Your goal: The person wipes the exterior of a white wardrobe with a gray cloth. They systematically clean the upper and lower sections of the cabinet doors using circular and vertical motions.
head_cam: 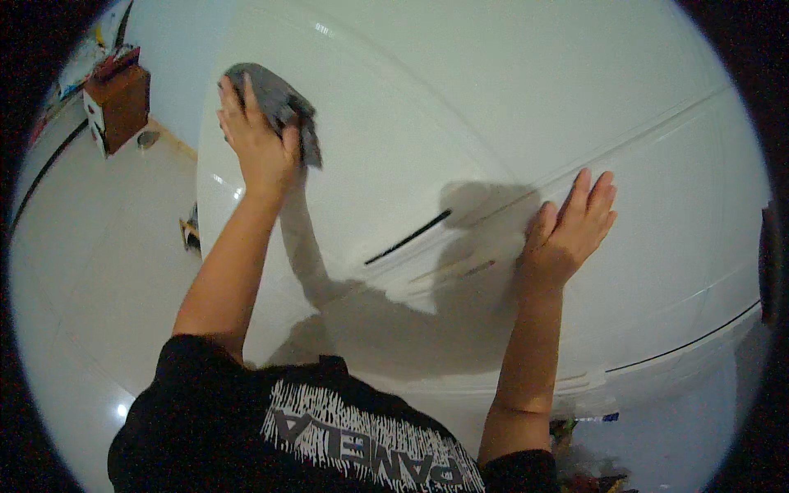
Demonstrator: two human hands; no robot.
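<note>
A large, smooth white panel (382, 148), which looks like a vehicle's body panel, spreads out in front of me. At its upper left my left hand (256, 132) lies with fingers stretched over a grey cloth (274, 92), pressing it on the surface. The cloth is bunched beside my thumb. My right hand (573, 225) rests at the right, near a long crease in the panel, with no object in it. Between my hands a thin black strip (407, 238) and a shorter dark mark (481, 268) show on the white surface. My shadow covers part of it.
A brown box (120, 105) stands at the upper left, with a small round object (147, 138) on the floor beside it. A small yellowish-framed item (190, 234) is by the panel's left edge. Blurred items (592, 468) lie at the lower right. A dark object (770, 265) borders the right rim.
</note>
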